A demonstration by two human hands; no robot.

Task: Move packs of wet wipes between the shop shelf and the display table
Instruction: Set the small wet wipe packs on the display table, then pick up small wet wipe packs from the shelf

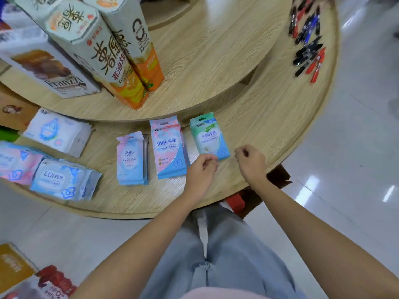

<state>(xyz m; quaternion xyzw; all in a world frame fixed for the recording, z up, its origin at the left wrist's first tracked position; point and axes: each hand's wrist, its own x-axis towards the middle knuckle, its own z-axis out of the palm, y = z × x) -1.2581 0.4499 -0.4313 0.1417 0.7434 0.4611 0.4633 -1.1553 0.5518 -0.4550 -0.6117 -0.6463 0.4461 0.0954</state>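
Obs.: the green wet-wipe pack (207,136) lies flat on the lower tier of the round wooden display table (269,117), near its front rim. Its long axis runs away from you. The hang-tab end points toward the upper tier (194,67) and the short bottom edge faces your hands.

Left hand (201,168): fingers curled in, knuckles up, sitting at the pack's near-left corner and covering a bit of that edge. You may be pinching the corner or only hovering over it; the view does not settle which.

Right hand (251,159): a loose fist with nothing in it, just beside the near-right corner and apart from the pack.

Neighbours: the pink-and-blue 99.9% pack (169,148) lies just to the left of the green one, parallel to it, with the smaller pink-and-blue pack (131,159) further left. Pens (308,39) lie well apart on the far right.

Judgement: the left hand is the nearer one and already at the pack. The pack sits directly ahead of both hands, between them. If you lift it, take it by the near short edge and draw it back along its long axis. That should keep you off the 99.9% pack close on the left.
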